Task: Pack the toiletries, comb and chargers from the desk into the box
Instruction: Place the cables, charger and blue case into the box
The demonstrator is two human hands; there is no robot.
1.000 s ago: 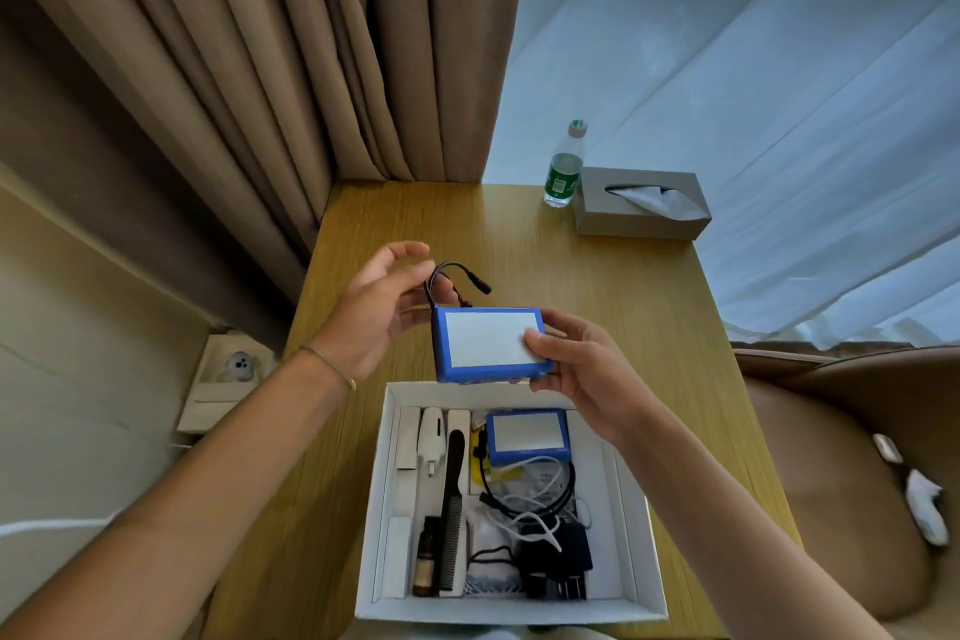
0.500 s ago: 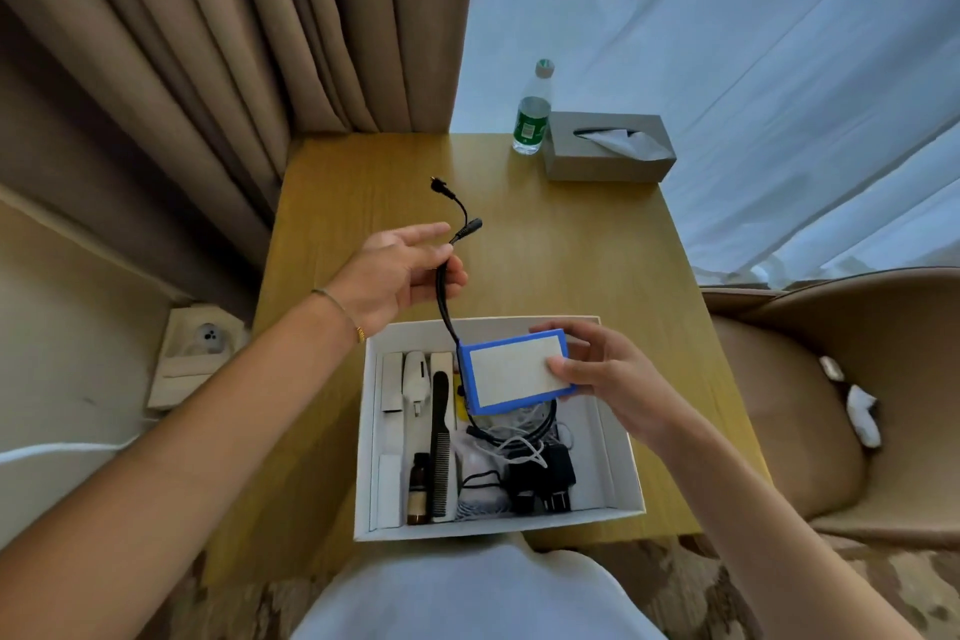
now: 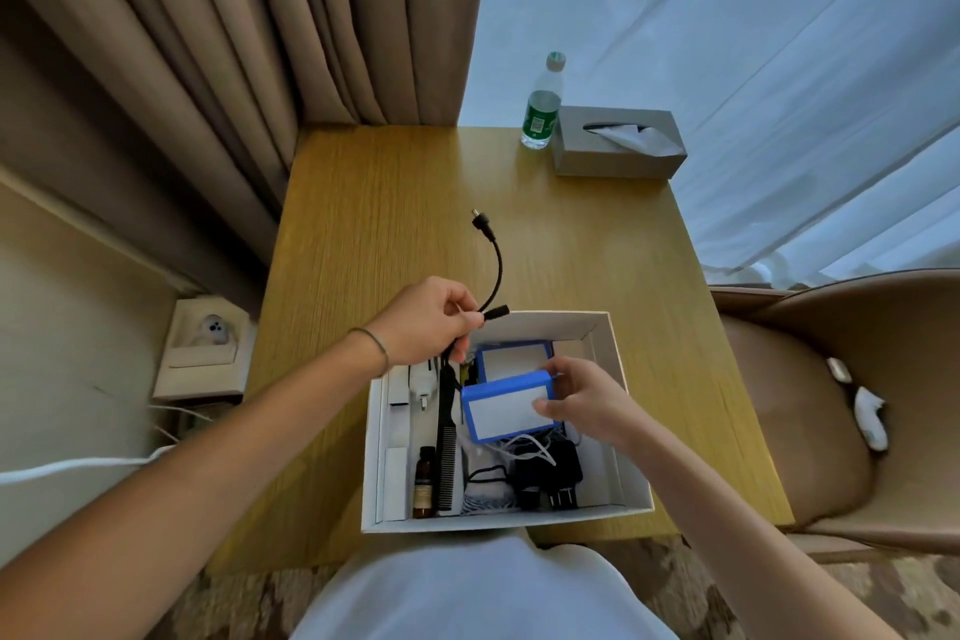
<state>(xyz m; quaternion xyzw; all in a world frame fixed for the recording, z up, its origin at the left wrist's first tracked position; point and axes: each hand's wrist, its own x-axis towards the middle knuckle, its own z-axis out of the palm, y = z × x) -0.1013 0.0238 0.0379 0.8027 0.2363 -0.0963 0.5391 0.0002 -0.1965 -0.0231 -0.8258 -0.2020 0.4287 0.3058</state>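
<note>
A white open box (image 3: 608,353) stands at the near edge of the wooden desk (image 3: 389,224). My right hand (image 3: 582,400) grips a blue battery pack with a white face (image 3: 506,411) low inside the box, above a tangle of cables and a black plug adapter (image 3: 550,476). My left hand (image 3: 431,320) pinches that pack's black lead (image 3: 496,265), whose two plugs stick up over the box's far left corner. A second blue pack (image 3: 514,361) lies behind. A black comb (image 3: 448,447), a brown bottle (image 3: 424,481) and white toiletries (image 3: 397,431) fill the left side.
A water bottle (image 3: 543,107) and a grey tissue box (image 3: 618,140) stand at the desk's far right corner. Curtains hang behind. A wall socket (image 3: 210,346) sits left of the desk, and a tan chair (image 3: 831,411) is on the right.
My right hand has lowered the blue pack from above the desk down into the box. My left hand has closed on the lead and come nearer to the box's far left corner.
</note>
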